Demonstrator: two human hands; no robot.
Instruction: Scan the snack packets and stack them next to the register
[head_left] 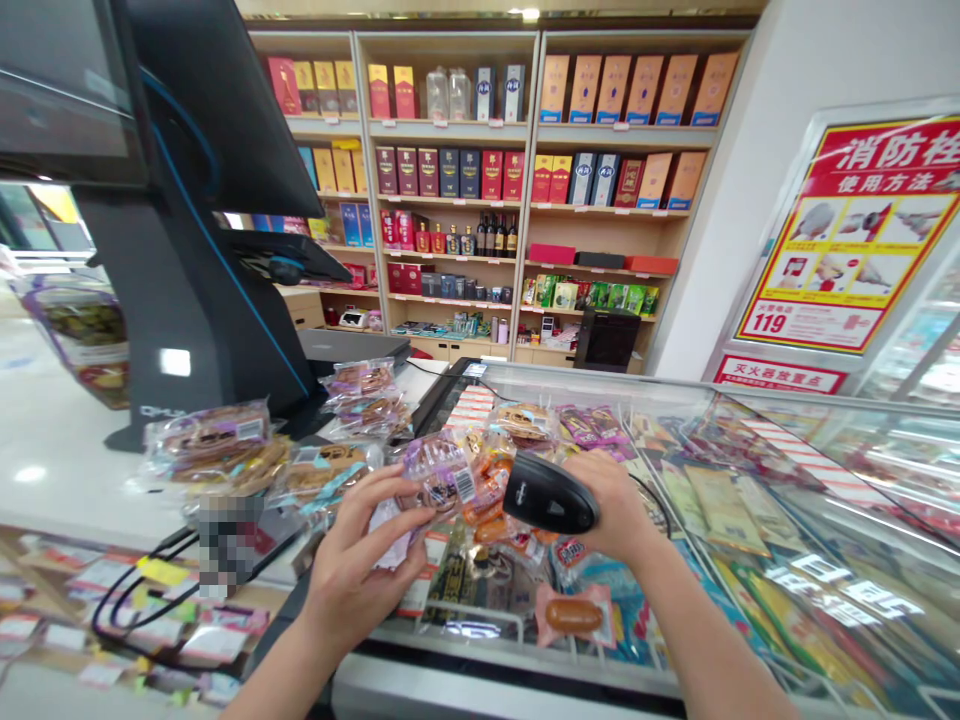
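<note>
Left hand (375, 545) pinches a barcoded packet (441, 475) at its left edge. Right hand (611, 505) grips a black scanner (547, 495), nose near the packet's right edge. Snacks (489, 500) crowd between; open room lies rightward, above the freezer (517, 690).

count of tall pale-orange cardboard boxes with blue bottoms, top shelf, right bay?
6, side by side, left to right: first box, second box, third box, fourth box, fifth box, sixth box at the right end. More may be hidden behind them.
</note>
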